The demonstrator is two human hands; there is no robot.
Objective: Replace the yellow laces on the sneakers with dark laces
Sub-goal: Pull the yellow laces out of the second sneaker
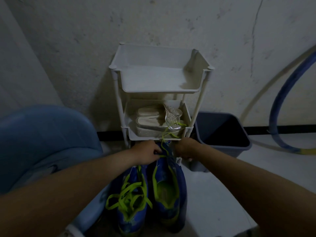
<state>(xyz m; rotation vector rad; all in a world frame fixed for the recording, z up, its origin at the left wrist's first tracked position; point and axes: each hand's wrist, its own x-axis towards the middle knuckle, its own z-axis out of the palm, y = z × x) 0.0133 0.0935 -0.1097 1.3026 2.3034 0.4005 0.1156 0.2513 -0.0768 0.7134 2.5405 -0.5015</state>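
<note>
Two sneakers (168, 190), parallel, toes pointing toward rack (160, 82)

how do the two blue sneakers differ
The left blue sneaker has its yellow lace heaped in loops over the tongue; on the right blue sneaker the lace is mostly unthreaded. The left hand and right hand are at the right sneaker's toe; the left one is untouched. Both are blue with yellow trim.
</note>
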